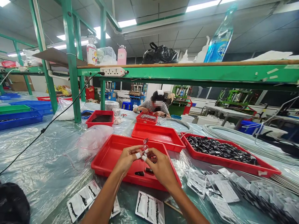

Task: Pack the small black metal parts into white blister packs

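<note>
My left hand [130, 157] and my right hand [160, 165] meet over a red tray, fingertips pinched together. White tape or finger covers wrap several of the fingertips. Between them is a small, shiny, crumpled clear plastic piece [145, 143], its top poking up above the fingers; the rest is hidden. Inside the red tray [112, 149], below my hands, lie a small black piece [139, 173] and another dark piece [149, 170]. White cards with black strips [149, 205] lie on the table near my forearms, partly covered by the left one.
To the right stand a red tray of black parts [219, 149], a heap of clear packets [261, 193] and coiled cable [233, 133]. A second red tray [156, 132] sits behind. Across the table a person [154, 105] bends over a tray. A green shelf beam [187, 72] spans above.
</note>
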A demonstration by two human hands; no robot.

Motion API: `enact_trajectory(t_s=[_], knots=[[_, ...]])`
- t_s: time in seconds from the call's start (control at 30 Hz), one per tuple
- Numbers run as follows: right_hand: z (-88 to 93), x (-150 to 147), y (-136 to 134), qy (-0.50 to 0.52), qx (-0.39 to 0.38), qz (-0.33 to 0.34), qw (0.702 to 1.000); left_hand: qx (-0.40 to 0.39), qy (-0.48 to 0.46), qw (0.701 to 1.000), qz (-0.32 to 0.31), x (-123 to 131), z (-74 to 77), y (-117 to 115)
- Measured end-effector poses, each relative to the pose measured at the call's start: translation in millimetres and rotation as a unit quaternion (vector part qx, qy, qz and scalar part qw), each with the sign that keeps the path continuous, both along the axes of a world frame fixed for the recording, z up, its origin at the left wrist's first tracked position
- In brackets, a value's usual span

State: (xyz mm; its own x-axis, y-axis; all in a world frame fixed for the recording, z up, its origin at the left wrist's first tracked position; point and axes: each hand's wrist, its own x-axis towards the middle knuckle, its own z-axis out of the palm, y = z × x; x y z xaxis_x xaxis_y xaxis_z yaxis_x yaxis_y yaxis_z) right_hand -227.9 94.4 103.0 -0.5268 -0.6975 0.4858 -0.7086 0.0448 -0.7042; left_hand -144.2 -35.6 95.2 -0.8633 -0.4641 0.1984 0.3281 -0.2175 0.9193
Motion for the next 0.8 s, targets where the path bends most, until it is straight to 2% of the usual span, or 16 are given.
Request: enact_trajectory(t_s=[0.07,0.17,0.3,0.4,0.47,0.5,0.57,0.63,0.67,0.73,0.8], knots=[[-2.9,-1.1,1.0,0.007,0.001,0.004,1.0,-0.049,-0.012,0.998,0.022,0.2,0.0,-2.7],[-5.1,-3.3,1.8,0.02,0.001,-0.024,1.0,-0.112,-0.025,0.987,0.108,-1.5,-1.1,-6.5],[7.6,-14.4,8.7,0.005,0.018,-0.066,0.998,-0.168,-0.034,0.961,0.218,1.4,6.1,-12.2],[20.8,-22.2,22.4,0.09,0.041,-0.124,0.987,-0.185,-0.033,0.942,0.278,12.0,19.4,-14.2],[23.6,-17.6,35.8,0.149,0.054,-0.138,0.978,-0.194,-0.041,0.938,0.285,25.4,27.8,-11.4],[22.2,-11.0,43.3,0.156,0.076,-0.12,0.978,-0.199,-0.046,0.938,0.281,34.6,30.9,-8.5],[13.8,9.8,58.1,0.131,0.191,-0.035,0.972,-0.228,-0.068,0.933,0.272,58.0,33.2,-0.1],[0.4,34.8,70.0,0.105,0.342,0.039,0.933,-0.271,-0.108,0.915,0.278,86.1,29.4,10.4],[-6.4,45.8,74.4,0.105,0.398,0.05,0.91,-0.29,-0.133,0.904,0.286,100.5,25.0,16.0],[-16.1,59.5,81.1,0.119,0.454,0.038,0.882,-0.303,-0.183,0.893,0.277,126.2,11.6,27.3],[-16.4,58.9,88.1,0.125,0.453,0.032,0.882,-0.279,-0.227,0.907,0.221,143.7,-5.6,38.4]])
